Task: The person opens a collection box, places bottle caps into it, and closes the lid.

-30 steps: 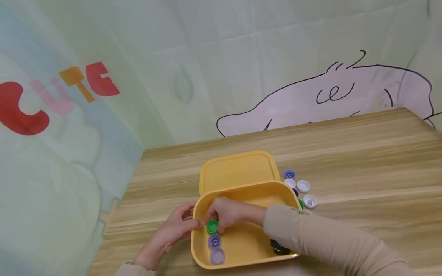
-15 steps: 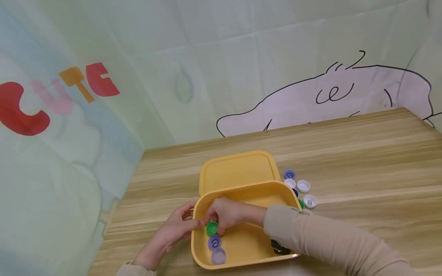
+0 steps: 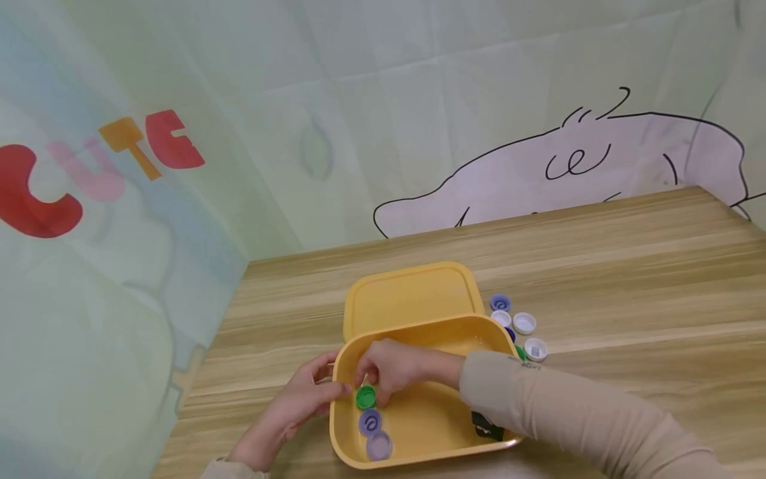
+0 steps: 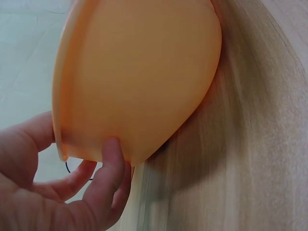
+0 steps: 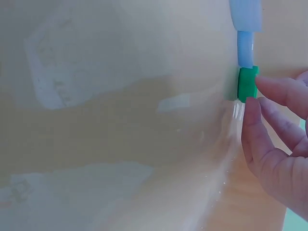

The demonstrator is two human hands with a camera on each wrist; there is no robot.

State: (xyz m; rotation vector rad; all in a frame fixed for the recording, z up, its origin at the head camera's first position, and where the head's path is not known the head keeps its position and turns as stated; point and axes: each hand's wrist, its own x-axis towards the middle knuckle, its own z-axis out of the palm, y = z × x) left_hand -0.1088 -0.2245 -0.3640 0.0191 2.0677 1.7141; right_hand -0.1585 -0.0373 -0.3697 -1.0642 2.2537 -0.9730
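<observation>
An open yellow plastic box point(image 3: 433, 416) rests on the wooden table. My left hand point(image 3: 305, 396) grips its left end, the thumb over the rim and the fingers against the outer wall, as the left wrist view also shows. Inside the box, my right hand point(image 3: 391, 369) pinches a green bottle cap point(image 3: 366, 398) with its fingertips near the left wall. In line with it lie a purple cap point(image 3: 370, 422) and a pale lilac cap point(image 3: 379, 446). In the right wrist view, the fingertips touch the green cap point(image 5: 247, 84) at the end of this row.
Behind the box lies its yellow lid point(image 3: 413, 296). Several loose caps, including a white cap point(image 3: 524, 323), lie on the table at the box's right. A black object point(image 3: 487, 427) sits in the box's right end, partly behind the sleeve. A printed cloth point(image 3: 335, 100) hangs behind.
The green cap has shifted slightly toward the near side, along with the purple and lilac caps. My left hand keeps its place on the box.
</observation>
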